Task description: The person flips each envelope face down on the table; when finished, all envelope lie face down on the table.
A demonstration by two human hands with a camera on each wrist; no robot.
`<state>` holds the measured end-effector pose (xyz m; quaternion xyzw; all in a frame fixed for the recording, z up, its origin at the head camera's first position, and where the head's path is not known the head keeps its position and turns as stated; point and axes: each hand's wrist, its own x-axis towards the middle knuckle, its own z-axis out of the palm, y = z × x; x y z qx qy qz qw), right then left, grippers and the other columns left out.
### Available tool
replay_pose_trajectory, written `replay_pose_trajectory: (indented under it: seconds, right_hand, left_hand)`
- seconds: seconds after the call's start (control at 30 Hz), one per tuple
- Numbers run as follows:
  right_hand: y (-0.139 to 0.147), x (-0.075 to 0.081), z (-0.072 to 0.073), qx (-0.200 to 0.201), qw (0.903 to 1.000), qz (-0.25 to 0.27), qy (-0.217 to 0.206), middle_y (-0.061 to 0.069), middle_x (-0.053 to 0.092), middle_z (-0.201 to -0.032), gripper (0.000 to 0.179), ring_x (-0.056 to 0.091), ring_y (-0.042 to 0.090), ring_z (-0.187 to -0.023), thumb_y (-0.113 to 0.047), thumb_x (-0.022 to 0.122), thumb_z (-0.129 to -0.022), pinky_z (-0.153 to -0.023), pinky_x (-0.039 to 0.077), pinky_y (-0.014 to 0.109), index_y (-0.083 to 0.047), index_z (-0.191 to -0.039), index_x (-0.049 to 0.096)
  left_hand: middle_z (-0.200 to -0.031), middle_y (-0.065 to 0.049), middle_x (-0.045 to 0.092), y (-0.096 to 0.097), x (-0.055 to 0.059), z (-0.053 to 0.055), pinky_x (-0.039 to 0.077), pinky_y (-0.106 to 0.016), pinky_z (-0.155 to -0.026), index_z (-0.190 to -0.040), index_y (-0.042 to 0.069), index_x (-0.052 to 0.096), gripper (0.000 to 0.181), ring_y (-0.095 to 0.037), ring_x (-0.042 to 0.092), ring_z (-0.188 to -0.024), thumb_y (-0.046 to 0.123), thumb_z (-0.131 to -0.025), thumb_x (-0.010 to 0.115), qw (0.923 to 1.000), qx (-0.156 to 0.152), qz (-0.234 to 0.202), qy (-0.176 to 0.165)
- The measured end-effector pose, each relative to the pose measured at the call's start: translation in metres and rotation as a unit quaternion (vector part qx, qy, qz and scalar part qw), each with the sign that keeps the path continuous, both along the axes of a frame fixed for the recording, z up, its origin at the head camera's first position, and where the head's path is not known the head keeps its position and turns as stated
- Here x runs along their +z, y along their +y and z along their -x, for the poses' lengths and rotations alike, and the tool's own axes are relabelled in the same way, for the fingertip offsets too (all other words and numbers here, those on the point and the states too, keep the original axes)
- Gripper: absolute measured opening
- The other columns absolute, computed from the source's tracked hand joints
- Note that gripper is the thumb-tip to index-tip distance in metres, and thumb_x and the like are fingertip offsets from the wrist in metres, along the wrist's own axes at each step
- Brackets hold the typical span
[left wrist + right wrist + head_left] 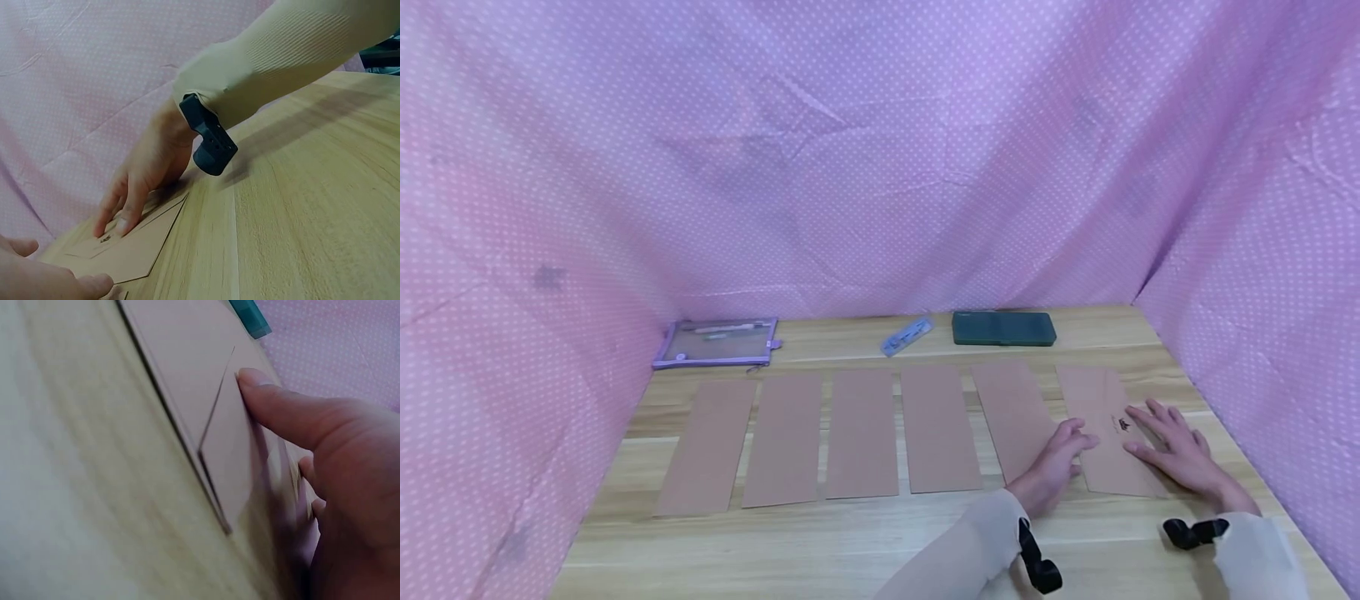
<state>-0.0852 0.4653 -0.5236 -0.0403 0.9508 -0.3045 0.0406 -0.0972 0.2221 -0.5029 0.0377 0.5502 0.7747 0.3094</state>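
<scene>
A brown kraft-paper envelope [1105, 462], with a small dark printed mark, lies flat at the right end of a row. My right hand [1180, 450] rests on its right side, fingers spread, thumb on the paper. The right wrist view shows the thumb near a slanted flap edge of the envelope [178, 362]. At the envelope's left edge is my left hand [1052, 467], fingers slightly bent and nothing in its grasp. It partly covers the neighbouring brown paper piece [1011, 408]. Both hands also show in the left wrist view, the left hand [44, 275] in the corner.
Several similar brown paper pieces [861, 433] lie side by side on the wooden table [775, 550]. Behind them are a purple-edged mesh pouch [715, 343], a small blue-and-clear packet [907, 337] and a dark green case [1003, 328]. Pink dotted cloth [880, 167] hangs around the table.
</scene>
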Motion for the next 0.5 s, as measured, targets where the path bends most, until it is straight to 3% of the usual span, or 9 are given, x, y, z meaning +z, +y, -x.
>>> replay_pose_trajectory:
  seconds: [0.13, 0.4, 0.5]
  right_hand:
    - [-0.002, -0.002, -0.001, -0.003, 1.0000, 0.003, 0.004, 0.040, 0.005, -0.160, 0.067, -0.009, 0.065, -0.145, -0.031, 0.059, -0.099, -0.100, -0.006, 0.087, -0.001, -0.152, 0.033]
    - [0.000, -0.006, -0.001, -0.011, 0.9999, -0.001, -0.002, 0.038, 0.000, -0.161, 0.068, -0.013, 0.063, -0.146, -0.034, 0.057, -0.100, -0.102, -0.012, 0.085, -0.003, -0.154, 0.030]
    - [0.001, -0.008, 0.000, -0.012, 0.9999, -0.007, 0.005, 0.037, 0.000, -0.162, 0.068, -0.013, 0.063, -0.146, -0.034, 0.056, -0.100, -0.101, -0.012, 0.085, -0.004, -0.155, 0.030]
  left_hand:
    - [-0.140, -0.010, 0.056, 0.005, 0.000, 0.000, 0.034, -0.058, -0.112, -0.142, 0.010, 0.046, 0.053, -0.026, 0.045, -0.136, 0.021, -0.091, 0.056, 0.9998, 0.015, -0.011, -0.012]
    - [-0.151, -0.014, 0.045, 0.010, 0.004, -0.002, 0.020, -0.067, -0.118, -0.141, 0.009, 0.047, 0.055, -0.035, 0.032, -0.147, 0.018, -0.088, 0.056, 0.9989, 0.041, -0.016, -0.019]
    - [-0.149, -0.015, 0.046, 0.013, 0.004, -0.002, 0.019, -0.072, -0.114, -0.138, 0.007, 0.050, 0.050, -0.039, 0.031, -0.145, 0.017, -0.089, 0.055, 0.9954, 0.072, -0.044, -0.044]
